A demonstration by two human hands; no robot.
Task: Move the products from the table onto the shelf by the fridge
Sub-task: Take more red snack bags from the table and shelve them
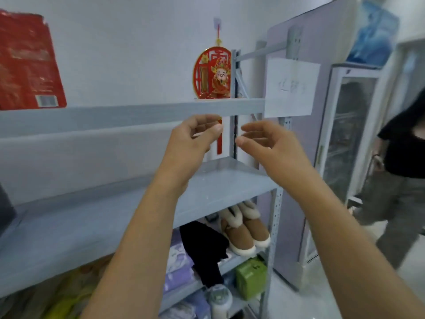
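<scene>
Grey metal shelf (128, 113) stood against a pale wall (138, 54); glossy white floor (322, 295) at the shelf's right foot; glass-door fridge (351, 139) to the right of the shelf, a person in black (404, 146) beyond that. Red ornament (212, 73) hung on the wall behind the shelf's right end; paper sheet (291, 87) taped to the shelf's right post; brown boots (246, 229), black cloth (204, 247) and green box (250, 277) on the shelf's lower levels. Red package (27, 63) sat at the left of the shelf's top level, upright, long axis vertical, barcode at its lower edge, printed back facing the camera. Left hand (195, 137) and right hand (269, 143) were raised in front of the shelf's top edge, near its right end; both released, fingers loosely curled, grasping nothing, thumbs turned toward each other, apart.
</scene>
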